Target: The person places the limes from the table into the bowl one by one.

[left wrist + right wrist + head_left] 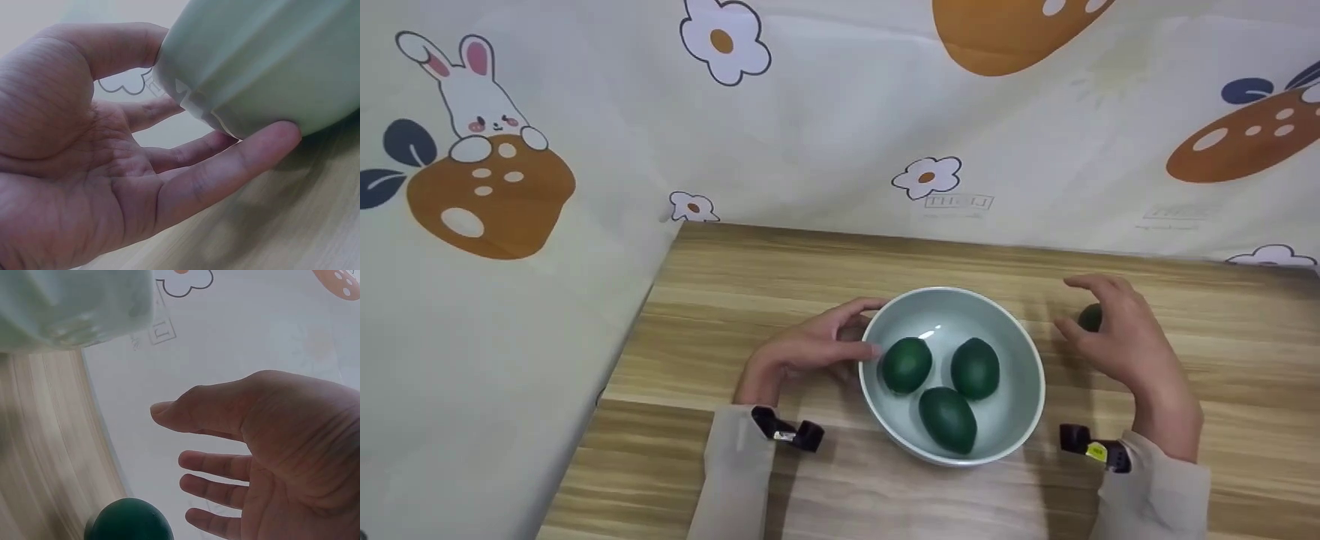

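My left hand [817,341] grips the left side of a pale green bowl [1030,420], thumb at the rim and the other fingers against its lower side. In the left wrist view those fingertips reach under the ribbed bowl wall [259,62]. Three dark green, lime-like fruits lie inside: one at left [907,365], one at right [975,368] and one in front [948,420]. My right hand [1125,337] hovers right of the bowl, fingers spread and holding nothing. Another green fruit [1090,318] sits on the table, partly hidden behind that hand; in the right wrist view this fruit [132,522] shows below the fingers.
The wood-grain table [720,300] ends at the back against a pale wall covering [810,135] printed with flowers and a rabbit. The same covering runs along the left side. A small dark camera is strapped at each wrist, the left one [808,436] nearer the bowl.
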`<action>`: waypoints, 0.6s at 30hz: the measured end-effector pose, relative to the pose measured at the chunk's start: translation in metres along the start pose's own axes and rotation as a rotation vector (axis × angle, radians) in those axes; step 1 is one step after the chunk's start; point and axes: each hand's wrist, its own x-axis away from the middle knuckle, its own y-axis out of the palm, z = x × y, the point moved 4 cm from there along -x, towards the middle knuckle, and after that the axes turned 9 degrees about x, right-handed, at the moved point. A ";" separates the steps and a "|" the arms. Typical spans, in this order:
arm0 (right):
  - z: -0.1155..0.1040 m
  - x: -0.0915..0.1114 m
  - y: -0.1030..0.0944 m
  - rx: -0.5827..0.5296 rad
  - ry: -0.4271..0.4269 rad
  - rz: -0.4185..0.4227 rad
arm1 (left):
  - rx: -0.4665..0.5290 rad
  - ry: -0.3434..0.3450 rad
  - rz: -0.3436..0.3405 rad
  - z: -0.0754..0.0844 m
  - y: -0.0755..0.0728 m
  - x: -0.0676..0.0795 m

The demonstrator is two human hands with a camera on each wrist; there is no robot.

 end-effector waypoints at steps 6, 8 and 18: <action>0.008 0.001 0.001 -0.011 0.037 -0.015 | 0.011 -0.004 0.001 0.000 0.000 0.000; 0.011 0.001 0.001 -0.014 0.043 -0.011 | 0.014 -0.003 -0.001 0.000 0.000 0.000; 0.023 0.001 0.005 -0.025 0.068 -0.027 | 0.025 0.000 -0.006 -0.001 0.000 0.000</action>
